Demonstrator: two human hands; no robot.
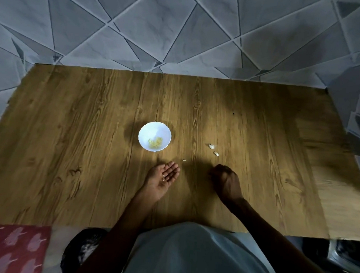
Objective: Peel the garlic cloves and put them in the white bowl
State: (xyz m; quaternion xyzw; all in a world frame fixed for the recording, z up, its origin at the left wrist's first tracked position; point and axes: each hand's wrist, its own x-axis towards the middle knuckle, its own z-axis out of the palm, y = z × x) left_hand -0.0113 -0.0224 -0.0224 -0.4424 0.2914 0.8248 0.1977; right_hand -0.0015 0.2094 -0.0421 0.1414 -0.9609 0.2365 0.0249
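A small white bowl (146,128) stands on the wooden table (71,130) and holds several peeled yellowish garlic cloves (155,143). Two unpeeled cloves lie to its right, one (211,146) farther away and one (216,153) nearer. A tiny white scrap of skin (184,160) lies between my hands. My left hand (162,180) lies palm up below the bowl, fingers relaxed, with a small bit of skin (164,178) in the palm. My right hand (225,178) is curled into a loose fist just below the cloves; whether it holds anything is hidden.
The table's far edge meets a grey floor with a triangle pattern (180,32). A red patterned cloth (12,248) lies at the lower left and a dark round object (81,250) beside my body. A dark metallic object (347,260) sits at the lower right.
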